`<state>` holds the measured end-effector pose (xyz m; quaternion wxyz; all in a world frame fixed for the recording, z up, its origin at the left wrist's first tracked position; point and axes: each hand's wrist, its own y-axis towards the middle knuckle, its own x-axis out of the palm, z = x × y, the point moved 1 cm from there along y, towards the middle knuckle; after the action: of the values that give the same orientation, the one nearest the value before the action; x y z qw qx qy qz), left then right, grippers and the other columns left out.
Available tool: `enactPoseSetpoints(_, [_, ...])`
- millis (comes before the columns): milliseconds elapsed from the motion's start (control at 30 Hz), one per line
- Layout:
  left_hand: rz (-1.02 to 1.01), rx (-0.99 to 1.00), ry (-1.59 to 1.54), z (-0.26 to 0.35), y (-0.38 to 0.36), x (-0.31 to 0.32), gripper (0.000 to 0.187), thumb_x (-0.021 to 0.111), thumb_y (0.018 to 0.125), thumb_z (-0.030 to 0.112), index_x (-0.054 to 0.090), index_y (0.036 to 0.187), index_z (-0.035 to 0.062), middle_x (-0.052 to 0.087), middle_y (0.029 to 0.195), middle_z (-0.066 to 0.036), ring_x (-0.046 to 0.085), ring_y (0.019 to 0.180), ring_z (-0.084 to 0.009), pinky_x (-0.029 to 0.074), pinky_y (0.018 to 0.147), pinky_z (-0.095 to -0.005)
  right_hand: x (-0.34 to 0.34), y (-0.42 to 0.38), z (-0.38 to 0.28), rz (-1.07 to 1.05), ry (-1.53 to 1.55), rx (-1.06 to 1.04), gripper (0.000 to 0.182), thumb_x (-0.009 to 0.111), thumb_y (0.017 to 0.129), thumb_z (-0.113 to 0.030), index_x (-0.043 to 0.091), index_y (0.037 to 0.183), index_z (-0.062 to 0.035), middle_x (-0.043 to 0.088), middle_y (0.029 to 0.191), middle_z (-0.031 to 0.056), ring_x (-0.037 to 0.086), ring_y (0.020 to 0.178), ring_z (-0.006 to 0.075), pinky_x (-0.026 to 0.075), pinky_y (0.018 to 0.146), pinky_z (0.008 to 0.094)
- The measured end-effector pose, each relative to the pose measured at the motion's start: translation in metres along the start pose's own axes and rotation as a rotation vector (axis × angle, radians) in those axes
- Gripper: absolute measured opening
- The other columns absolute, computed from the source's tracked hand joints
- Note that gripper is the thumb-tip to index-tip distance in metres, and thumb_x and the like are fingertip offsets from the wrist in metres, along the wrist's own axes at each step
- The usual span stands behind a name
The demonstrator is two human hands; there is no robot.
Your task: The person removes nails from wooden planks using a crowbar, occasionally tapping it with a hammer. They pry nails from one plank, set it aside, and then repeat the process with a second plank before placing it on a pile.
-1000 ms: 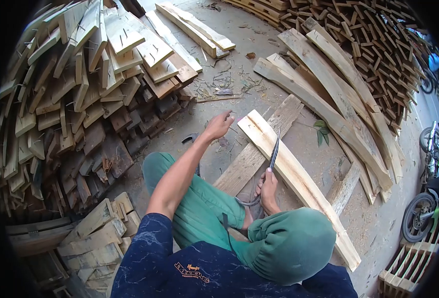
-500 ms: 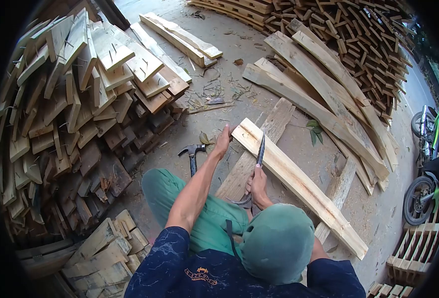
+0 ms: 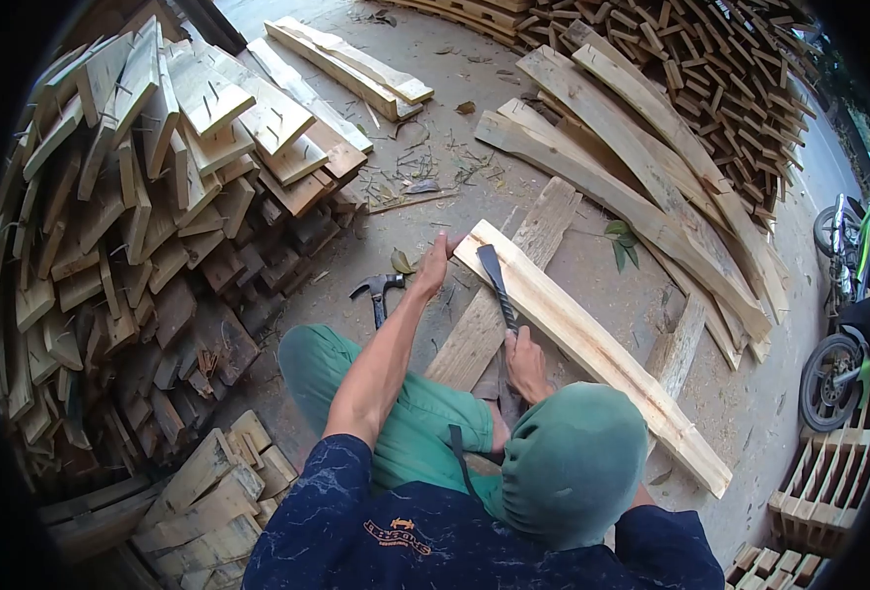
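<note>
**Working a pry bar along a pale plank**

The person sits on the ground with green-trousered knees drawn up. The left hand (image 3: 433, 264) grips the near end corner of the pale plank (image 3: 592, 344), fingers curled over its edge. The right hand (image 3: 526, 356) is closed around the lower shaft of a dark pry bar (image 3: 495, 280), whose flat tip lies on the plank's top face close to that same end. The plank runs from the left hand down to the right and rests across a grey board (image 3: 499, 305) beneath it.

Procedure, as judged from this position:

1. Keep the left hand bearing down on the plank end so it does not lift or twist over the grey board.
2. Keep those fingers at the corner, clear of the bar's tip.
3. Set the tip flat against the wood before loading the shaft; a tilted tip is likely to skid.
4. Apply force gradually through the right wrist, away from the knees.

A claw hammer (image 3: 377, 292) lies on the concrete just beside the left forearm. Nail-studded offcuts (image 3: 159, 197) are stacked at the left.
</note>
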<state>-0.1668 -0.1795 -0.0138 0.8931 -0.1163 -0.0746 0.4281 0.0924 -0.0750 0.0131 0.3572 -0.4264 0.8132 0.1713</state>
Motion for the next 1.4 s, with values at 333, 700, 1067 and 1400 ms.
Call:
enactPoseSetpoints(333, [-0.146, -0.027, -0.005, -0.005, -0.002, -0.003, 0.081, 0.004, 0.097, 0.064, 0.044, 0.146, 0.0128, 0.048, 0.146, -0.006, 0.036, 0.140, -0.0253, 0.017, 0.115, -0.0448, 0.001, 0.021, -0.002, -0.117, -0.118, 0.020, 0.038, 0.042, 0.103, -0.035, 0.046, 0.095, 0.0020, 0.058, 0.068, 0.0309, 0.059, 0.068, 0.0517, 0.042, 0.056, 0.0580])
enactPoseSetpoints(700, [0.162, 0.070, 0.397, 0.022, -0.008, 0.000, 0.069, 0.029, 0.100, 0.057, 0.055, 0.134, 0.0022, 0.054, 0.136, -0.023, 0.044, 0.133, -0.0366, 0.029, 0.112, -0.0422, -0.025, 0.023, -0.007, 0.032, 0.079, 0.029, 0.043, 0.050, 0.099, -0.042, 0.053, 0.085, -0.0011, 0.059, 0.067, 0.0275, 0.061, 0.066, 0.0483, 0.043, 0.057, 0.0517])
enactPoseSetpoints(1067, [-0.809, 0.638, 1.173, 0.051, -0.018, 0.269, 0.094, 0.079, 0.069, 0.051, 0.039, 0.143, 0.0081, 0.054, 0.135, -0.018, 0.051, 0.125, -0.0346, 0.037, 0.106, -0.0472, -0.209, -0.007, 0.028, 0.567, 0.413, 0.151, 0.035, 0.067, 0.093, -0.034, 0.057, 0.080, -0.0031, 0.049, 0.053, -0.0010, 0.048, 0.046, 0.0071, 0.037, 0.043, 0.0253])
enactPoseSetpoints(1400, [-0.907, 0.630, 1.352, 0.063, -0.036, 0.310, 0.069, 0.086, 0.059, 0.045, 0.057, 0.107, 0.0047, 0.067, 0.101, -0.014, 0.064, 0.102, -0.0300, 0.047, 0.085, -0.0439, -0.272, -0.112, 0.076, 0.870, 0.688, 0.311, 0.031, 0.061, 0.097, -0.025, 0.050, 0.075, -0.0061, 0.042, 0.050, -0.0024, 0.039, 0.037, 0.0059, 0.031, 0.034, 0.0235])
